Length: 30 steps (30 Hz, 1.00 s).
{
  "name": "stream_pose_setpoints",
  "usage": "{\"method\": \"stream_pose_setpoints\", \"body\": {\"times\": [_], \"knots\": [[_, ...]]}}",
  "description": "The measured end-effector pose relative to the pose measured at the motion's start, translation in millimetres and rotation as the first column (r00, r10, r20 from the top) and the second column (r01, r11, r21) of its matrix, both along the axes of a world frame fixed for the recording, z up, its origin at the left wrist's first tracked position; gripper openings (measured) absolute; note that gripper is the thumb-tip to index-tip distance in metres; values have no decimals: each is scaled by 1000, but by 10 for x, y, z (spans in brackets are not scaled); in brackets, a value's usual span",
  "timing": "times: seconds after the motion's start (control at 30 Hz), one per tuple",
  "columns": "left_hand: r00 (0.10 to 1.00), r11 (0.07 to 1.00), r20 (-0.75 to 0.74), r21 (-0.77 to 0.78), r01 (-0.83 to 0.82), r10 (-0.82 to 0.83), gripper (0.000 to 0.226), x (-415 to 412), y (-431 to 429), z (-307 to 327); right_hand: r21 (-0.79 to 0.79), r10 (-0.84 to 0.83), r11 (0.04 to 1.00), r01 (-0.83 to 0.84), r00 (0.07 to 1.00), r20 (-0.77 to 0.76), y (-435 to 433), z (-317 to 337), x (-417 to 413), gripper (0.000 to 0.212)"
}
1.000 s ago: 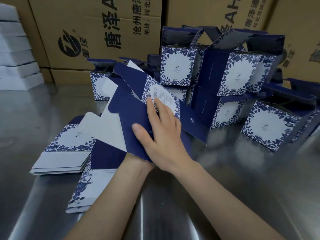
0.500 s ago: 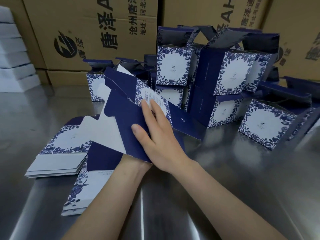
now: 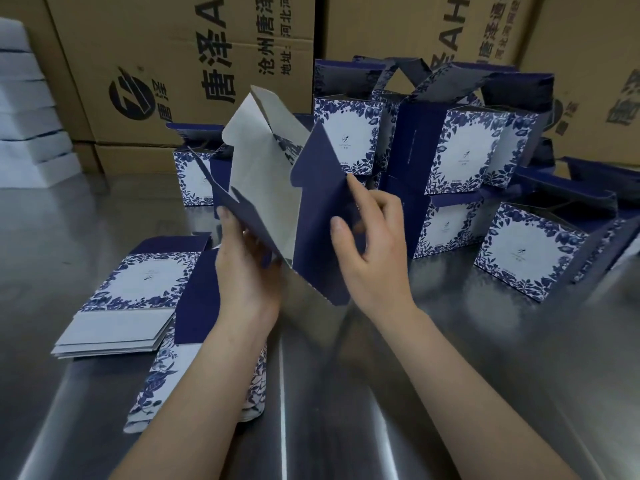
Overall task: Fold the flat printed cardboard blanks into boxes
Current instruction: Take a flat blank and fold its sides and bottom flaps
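Nearest, at the left of the steel table [image 3: 450,393]: a stack of flat blanks [image 3: 117,317], nothing over it. Just past it we see the blank [image 3: 270,188] lifted and half opened, white inside showing. Left grip [image 3: 246,271] holds its lower left panel. Right grip [image 3: 375,258] pinches the navy side panel, thumb in front. We judge it light, thin card that dents easily, so take panels near the creases, not the loose flaps. Folded boxes [image 3: 464,157] crowd close behind, leaving little room to swing. Brown cartons [image 3: 194,64] wall the back.

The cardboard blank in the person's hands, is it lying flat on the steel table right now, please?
No, the left hand and right hand hold the blank up above the table, partly opened.
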State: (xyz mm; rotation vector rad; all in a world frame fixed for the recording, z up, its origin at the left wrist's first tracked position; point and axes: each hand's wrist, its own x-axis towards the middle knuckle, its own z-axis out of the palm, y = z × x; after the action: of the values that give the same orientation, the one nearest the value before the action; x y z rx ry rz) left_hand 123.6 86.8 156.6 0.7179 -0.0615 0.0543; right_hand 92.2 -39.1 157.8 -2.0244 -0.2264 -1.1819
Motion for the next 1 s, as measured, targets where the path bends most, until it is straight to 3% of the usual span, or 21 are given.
{"method": "stream_pose_setpoints", "body": {"times": [0.13, 0.33, 0.47, 0.63, 0.83, 1.0], "knots": [[989, 986, 43, 73, -148, 145, 48, 7, 61, 1, 61, 215, 975, -214, 976, -18, -102, -5, -9, 60], [972, 959, 130, 181, -218, 197, 29, -11, 72, -52, 150, 405, 909, -388, 908, -105, -98, -65, 42, 77], [955, 915, 199, 295, -274, 222, 66, -19, 57, -64, 223, 403, 898, -380, 913, -69, -97, -78, 96, 64], [901, 803, 380, 460, -379, 207, 14, 2, 15, -157, 243, 348, 908, -342, 937, 21, -145, -82, 110, 38], [808, 703, 563, 502, -503, 176, 27, -25, 45, -124, 252, 336, 904, -346, 938, 82, -149, -97, 96, 36], [789, 652, 598, 544, -528, 140, 29, -36, 61, -112, 266, 294, 913, -310, 951, 97, -150, -84, 90, 27]]}}
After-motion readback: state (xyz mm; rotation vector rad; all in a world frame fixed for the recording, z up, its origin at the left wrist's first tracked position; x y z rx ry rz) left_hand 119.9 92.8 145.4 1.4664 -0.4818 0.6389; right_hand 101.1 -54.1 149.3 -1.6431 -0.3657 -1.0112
